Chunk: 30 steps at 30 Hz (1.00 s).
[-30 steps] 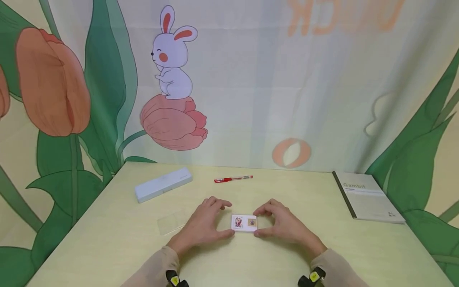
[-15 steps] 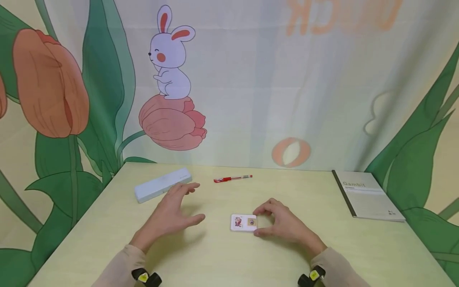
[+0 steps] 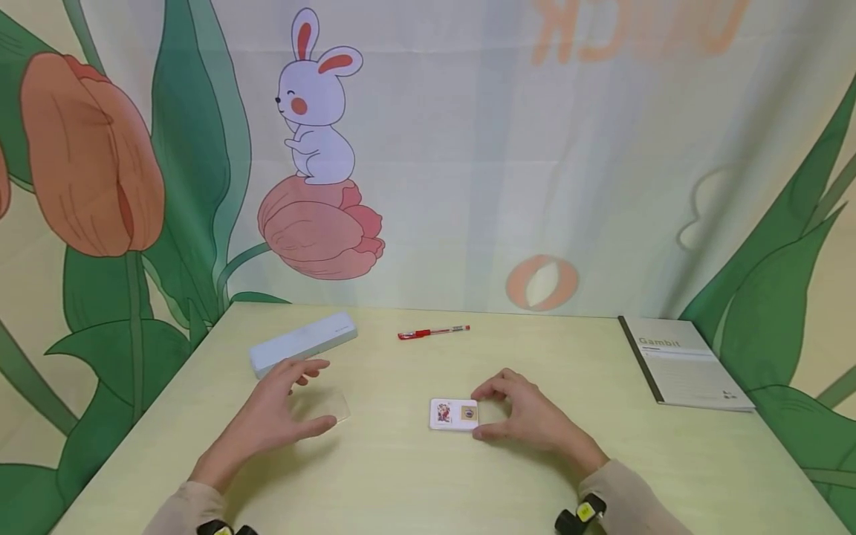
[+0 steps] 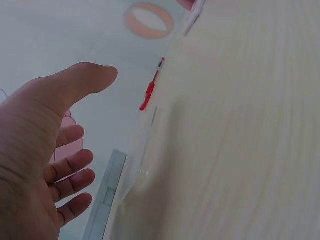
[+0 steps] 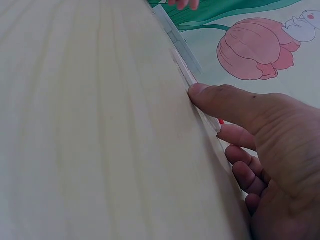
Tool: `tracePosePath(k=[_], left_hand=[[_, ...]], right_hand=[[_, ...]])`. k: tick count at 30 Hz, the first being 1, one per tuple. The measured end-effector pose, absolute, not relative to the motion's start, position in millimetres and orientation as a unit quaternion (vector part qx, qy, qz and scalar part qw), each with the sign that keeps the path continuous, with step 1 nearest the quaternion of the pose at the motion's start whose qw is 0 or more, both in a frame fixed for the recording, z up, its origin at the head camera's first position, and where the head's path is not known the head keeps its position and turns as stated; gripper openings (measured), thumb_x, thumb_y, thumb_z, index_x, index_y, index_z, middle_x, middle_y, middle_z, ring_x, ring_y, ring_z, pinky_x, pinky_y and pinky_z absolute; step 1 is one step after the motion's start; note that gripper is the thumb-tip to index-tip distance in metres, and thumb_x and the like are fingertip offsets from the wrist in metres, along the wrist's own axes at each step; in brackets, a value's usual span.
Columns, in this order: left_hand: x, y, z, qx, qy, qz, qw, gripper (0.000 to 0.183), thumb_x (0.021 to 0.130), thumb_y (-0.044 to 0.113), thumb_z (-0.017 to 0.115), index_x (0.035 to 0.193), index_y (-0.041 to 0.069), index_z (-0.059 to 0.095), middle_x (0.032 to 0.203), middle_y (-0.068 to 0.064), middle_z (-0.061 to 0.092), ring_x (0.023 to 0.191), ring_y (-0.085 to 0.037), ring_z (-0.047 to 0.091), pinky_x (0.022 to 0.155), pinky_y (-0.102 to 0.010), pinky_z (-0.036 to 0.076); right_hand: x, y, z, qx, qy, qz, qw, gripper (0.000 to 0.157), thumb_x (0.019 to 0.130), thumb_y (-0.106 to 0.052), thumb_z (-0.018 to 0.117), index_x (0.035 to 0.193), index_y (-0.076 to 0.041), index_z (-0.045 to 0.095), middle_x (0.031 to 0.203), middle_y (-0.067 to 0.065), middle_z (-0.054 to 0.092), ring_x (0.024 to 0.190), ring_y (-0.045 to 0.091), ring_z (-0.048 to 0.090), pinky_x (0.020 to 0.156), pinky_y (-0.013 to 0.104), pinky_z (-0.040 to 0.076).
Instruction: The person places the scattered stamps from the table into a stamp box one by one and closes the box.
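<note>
A small white pack of playing cards (image 3: 453,415) lies flat at mid-table, a colourful figure and a gold square on its top. My right hand (image 3: 521,416) pinches its right end between thumb and fingers; the right wrist view shows the thumb (image 5: 215,97) against the near edge. Over to the left, my left hand (image 3: 264,412) hovers with fingers spread and thumb apart, holding nothing. Partly hidden behind it, a clear plastic cover (image 3: 339,405) lies on the table. In the left wrist view this cover (image 4: 142,155) sits apart from the fingers.
A pale blue pencil case (image 3: 304,342) stands at the back left, just beyond my left hand. A red pen (image 3: 433,332) lies near the back edge. At the right is a grey notebook (image 3: 689,364). A printed curtain (image 3: 455,186) hangs behind the table.
My left hand has let go of the pack's left end and moved left to the clear cover, lowering over the last half second. The right hand and the pack stay in place.
</note>
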<state>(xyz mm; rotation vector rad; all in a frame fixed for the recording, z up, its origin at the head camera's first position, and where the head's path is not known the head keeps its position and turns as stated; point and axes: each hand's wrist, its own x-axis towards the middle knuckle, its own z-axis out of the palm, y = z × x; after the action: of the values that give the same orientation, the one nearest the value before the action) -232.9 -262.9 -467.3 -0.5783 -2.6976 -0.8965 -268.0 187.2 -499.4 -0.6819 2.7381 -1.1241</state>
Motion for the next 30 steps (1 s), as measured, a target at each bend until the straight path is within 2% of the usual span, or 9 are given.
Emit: tracePosePath(k=[4, 9, 17, 23, 30], left_hand=[[-232, -273, -474, -0.174, -0.941, -0.278, 0.080, 0.087, 0.077, 0.050, 0.101, 0.149, 0.015, 0.067, 0.126, -0.006, 0.067, 0.114, -0.028, 0.063, 0.092, -0.049, 0.053], [-232, -279, -480, -0.162, -0.958, -0.236, 0.030, 0.086, 0.074, 0.057, 0.100, 0.145, 0.019, 0.069, 0.118, 0.002, 0.064, 0.109, -0.020, 0.058, 0.092, -0.046, 0.051], [-231, -284, -479, -0.175, -0.959, -0.222, 0.021, 0.070, 0.078, 0.042, 0.100, 0.138, 0.018, 0.074, 0.114, 0.007, 0.064, 0.104, -0.016, 0.058, 0.092, -0.044, 0.052], [-232, -285, -478, -0.164, -0.954, -0.251, 0.004, 0.065, 0.077, 0.035, 0.101, 0.134, 0.012, 0.077, 0.113, 0.006, 0.068, 0.104, -0.016, 0.061, 0.096, -0.043, 0.055], [-234, -283, -480, -0.178, -0.950, -0.255, 0.018, 0.062, 0.076, 0.024, 0.097, 0.132, 0.008, 0.076, 0.112, 0.004, 0.066, 0.103, -0.015, 0.060, 0.095, -0.039, 0.054]], right_hand=[[-268, 188, -499, -0.223, 0.900, -0.371, 0.052, 0.052, 0.081, -0.040, 0.102, 0.125, -0.027, 0.077, 0.121, -0.006, 0.061, 0.117, 0.017, 0.055, 0.110, 0.048, 0.045], [-268, 188, -499, -0.224, 0.898, -0.374, 0.054, 0.052, 0.081, -0.039, 0.102, 0.125, -0.027, 0.078, 0.122, -0.004, 0.061, 0.117, 0.019, 0.054, 0.110, 0.050, 0.045], [-270, 187, -500, -0.221, 0.901, -0.370, 0.055, 0.052, 0.080, -0.041, 0.102, 0.125, -0.029, 0.077, 0.122, -0.008, 0.061, 0.116, 0.016, 0.054, 0.109, 0.048, 0.046], [-270, 188, -499, -0.222, 0.900, -0.371, 0.057, 0.052, 0.080, -0.040, 0.102, 0.125, -0.027, 0.077, 0.122, -0.007, 0.061, 0.116, 0.017, 0.055, 0.110, 0.049, 0.045], [-269, 188, -500, -0.219, 0.899, -0.374, 0.058, 0.052, 0.080, -0.041, 0.102, 0.124, -0.028, 0.077, 0.121, -0.008, 0.061, 0.116, 0.017, 0.055, 0.111, 0.050, 0.045]])
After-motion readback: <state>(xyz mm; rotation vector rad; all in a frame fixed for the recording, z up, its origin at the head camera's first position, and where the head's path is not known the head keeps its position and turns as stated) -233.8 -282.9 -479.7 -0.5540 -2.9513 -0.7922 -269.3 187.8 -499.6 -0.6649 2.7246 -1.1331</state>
